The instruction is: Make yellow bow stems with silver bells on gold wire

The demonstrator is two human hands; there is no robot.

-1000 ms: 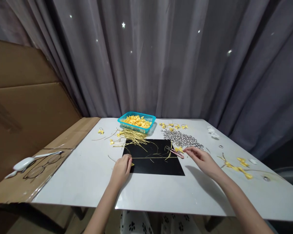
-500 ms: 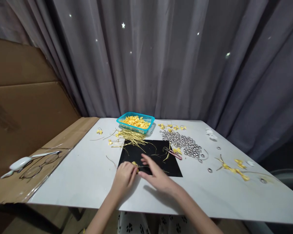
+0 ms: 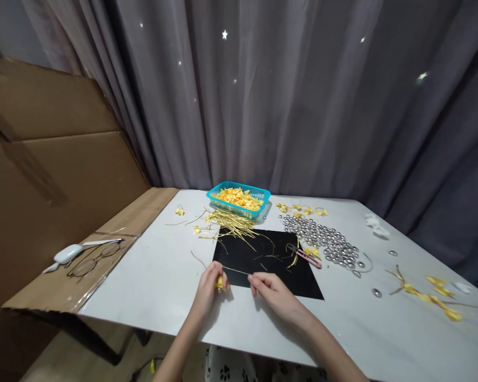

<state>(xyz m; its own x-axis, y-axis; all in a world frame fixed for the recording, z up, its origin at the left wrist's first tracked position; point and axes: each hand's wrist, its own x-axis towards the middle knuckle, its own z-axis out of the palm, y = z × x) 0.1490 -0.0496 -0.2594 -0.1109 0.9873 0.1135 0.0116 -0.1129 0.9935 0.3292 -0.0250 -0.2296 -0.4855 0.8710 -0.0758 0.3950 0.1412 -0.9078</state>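
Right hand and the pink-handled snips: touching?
Apart. The head view shows it: a strip of black mat is visible between the right hand and the pink-handled snips.

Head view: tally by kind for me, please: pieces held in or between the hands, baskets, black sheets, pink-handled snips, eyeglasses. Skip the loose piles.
Yellow bow in the left hand: 1
Gold strand running to the right hand: 1
Blue basket: 1
Black sheet: 1
Pink-handled snips: 1
Eyeglasses: 1
Total: 6

White tbl (image 3: 143, 281) w/ blk sheet (image 3: 239, 257), blue bskt (image 3: 266, 197).
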